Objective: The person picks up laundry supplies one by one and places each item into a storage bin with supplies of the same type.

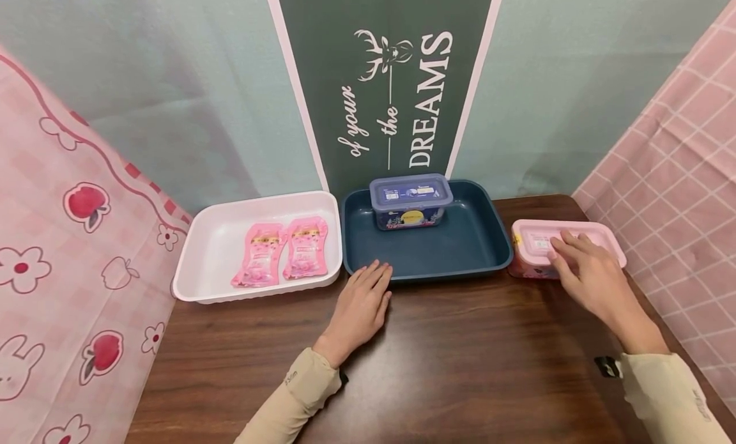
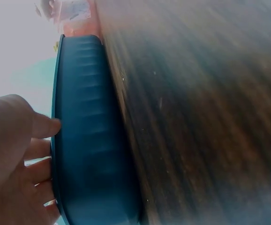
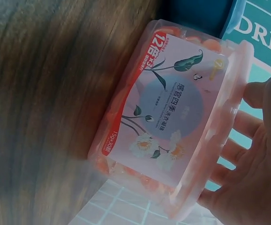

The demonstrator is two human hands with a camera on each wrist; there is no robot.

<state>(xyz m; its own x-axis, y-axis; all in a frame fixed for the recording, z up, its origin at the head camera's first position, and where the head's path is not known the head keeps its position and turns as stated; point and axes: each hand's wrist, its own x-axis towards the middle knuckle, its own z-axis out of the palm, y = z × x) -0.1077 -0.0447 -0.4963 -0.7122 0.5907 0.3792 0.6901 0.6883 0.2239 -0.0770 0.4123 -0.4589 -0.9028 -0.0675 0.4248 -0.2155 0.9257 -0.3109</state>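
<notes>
My left hand lies at the near rim of the dark blue tray, fingertips at the rim and fingers fairly straight. In the left wrist view the thumb touches the tray's edge, with the other fingers beyond the rim. A laundry capsule box with a purple-blue lid stands at the back of this tray. On the right, my right hand rests with spread fingers on the pink lid of another laundry capsule box. Its flowered label and orange capsules show in the right wrist view, and the thumb is at the lid's edge.
A white tray stands left of the blue one, close beside it, holding two pink pouches. Both trays and the pink box are on a brown wooden table. Cloth-covered walls rise at the back and both sides.
</notes>
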